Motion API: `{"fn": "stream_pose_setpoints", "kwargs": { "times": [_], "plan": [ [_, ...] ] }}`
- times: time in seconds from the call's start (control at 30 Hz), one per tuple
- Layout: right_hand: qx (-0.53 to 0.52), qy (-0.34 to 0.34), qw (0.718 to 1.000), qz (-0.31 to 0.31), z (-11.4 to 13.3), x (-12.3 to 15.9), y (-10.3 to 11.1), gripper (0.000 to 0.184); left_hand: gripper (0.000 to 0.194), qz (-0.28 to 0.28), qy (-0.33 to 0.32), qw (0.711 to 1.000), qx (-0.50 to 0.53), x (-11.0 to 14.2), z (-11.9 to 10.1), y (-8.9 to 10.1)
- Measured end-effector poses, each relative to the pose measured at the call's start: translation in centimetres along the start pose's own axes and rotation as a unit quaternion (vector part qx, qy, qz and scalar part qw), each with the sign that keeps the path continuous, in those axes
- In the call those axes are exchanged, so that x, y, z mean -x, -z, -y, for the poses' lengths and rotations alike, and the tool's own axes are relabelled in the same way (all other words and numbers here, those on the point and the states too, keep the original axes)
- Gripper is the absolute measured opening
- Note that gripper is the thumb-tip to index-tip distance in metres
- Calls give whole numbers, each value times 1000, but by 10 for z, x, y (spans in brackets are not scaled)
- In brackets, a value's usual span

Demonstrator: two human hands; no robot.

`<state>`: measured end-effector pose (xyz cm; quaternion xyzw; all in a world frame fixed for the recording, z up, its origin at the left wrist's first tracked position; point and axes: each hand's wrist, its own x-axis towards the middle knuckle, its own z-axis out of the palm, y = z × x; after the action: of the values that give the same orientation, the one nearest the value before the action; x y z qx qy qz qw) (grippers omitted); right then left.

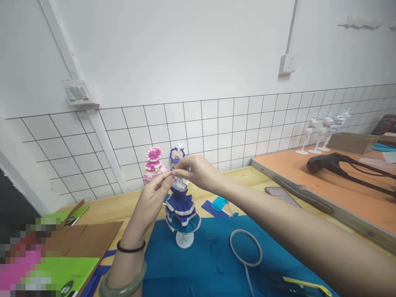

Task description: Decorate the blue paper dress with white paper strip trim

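A miniature dress form in a tiered blue, white and teal ruffled dress (182,210) stands upright on its round white base (185,240). My left hand (151,198) and my right hand (199,171) meet at its upper part, in front of the bodice. Thumb and fingers of both are pinched together, fingertips almost touching. Whatever lies between them is too small to make out. Just above my fingers shows a blue and white pleated rosette (177,154) at the top of the form. Behind it on the left is a second form in pink and white ruffles (154,166).
Beneath the form lies a teal sheet (198,260), with a ring-shaped roll of narrow white tape (260,252) and a yellow-handled tool (306,284). Blue folded strips (219,203) and a phone (281,195) lie behind. Brown paper (83,239) is left; an orange table (349,185) right.
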<state>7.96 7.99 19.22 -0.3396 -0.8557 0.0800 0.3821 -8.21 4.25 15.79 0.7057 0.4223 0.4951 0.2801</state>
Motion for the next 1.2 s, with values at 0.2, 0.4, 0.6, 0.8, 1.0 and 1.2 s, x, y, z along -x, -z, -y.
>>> {"fn": "stream_pose_setpoints", "kwargs": {
  "times": [0.2, 0.4, 0.6, 0.8, 1.0, 1.2],
  "plan": [
    [-2, -3, 1000, -1, 2, 0, -2, 26, 40, -6, -4, 1000, 6, 1, 0, -4],
    [-24, -6, 1000, -2, 2, 2, -3, 27, 36, -20, -13, 1000, 3, 0, 4, -8],
    [-35, 9, 999, -12, 4, 5, -1, 22, 35, -23, -9, 1000, -11, -1, 0, -9],
    [-59, -1, 998, -22, -1, 14, 2, 23, 36, -31, 3, 1000, 5, -2, 3, -10],
    [-106, -62, 992, -18, -15, 50, 9, 26, 42, -53, 52, 997, 16, -1, 3, -8],
    [-53, -170, 983, 34, -39, 115, 16, 22, 35, -170, 2, 985, -15, 3, -11, -9]
  ]
}}
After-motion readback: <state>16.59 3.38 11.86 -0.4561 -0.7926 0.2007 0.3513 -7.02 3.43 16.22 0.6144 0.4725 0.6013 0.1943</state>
